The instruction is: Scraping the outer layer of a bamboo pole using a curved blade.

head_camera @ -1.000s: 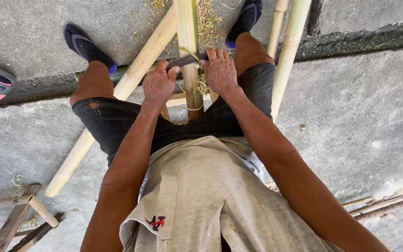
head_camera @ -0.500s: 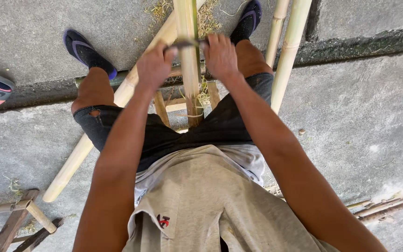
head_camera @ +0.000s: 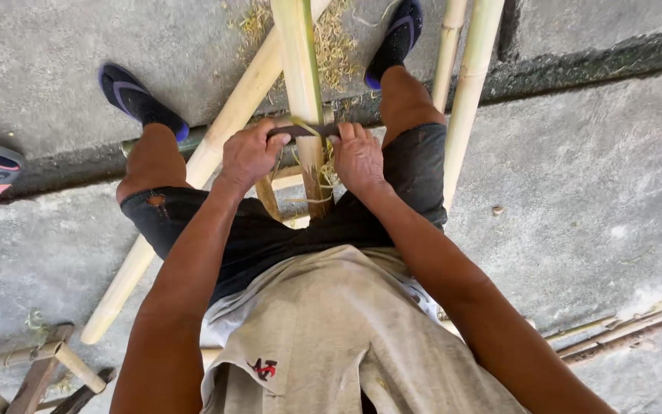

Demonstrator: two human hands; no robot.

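Gripping blade (head_camera: 304, 131) — both hands — across bamboo (head_camera: 300, 69)

Pale bamboo pole (head_camera: 300, 69), smooth, slightly glossy skin, frayed fibrous strands where scraped. Dark matt blade (head_camera: 304, 131) across it, looks metal. Stringy dry shavings (head_camera: 331, 42) on rough grey concrete floor (head_camera: 591, 192). Dark cloth shorts (head_camera: 254, 230), worn beige cloth shirt (head_camera: 346, 337). Weathered rough wooden frame (head_camera: 32, 368).

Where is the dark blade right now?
In the head view, top centre: the dark blade lies crosswise on the bamboo pole, gripped by the left hand and right hand, between the knees.
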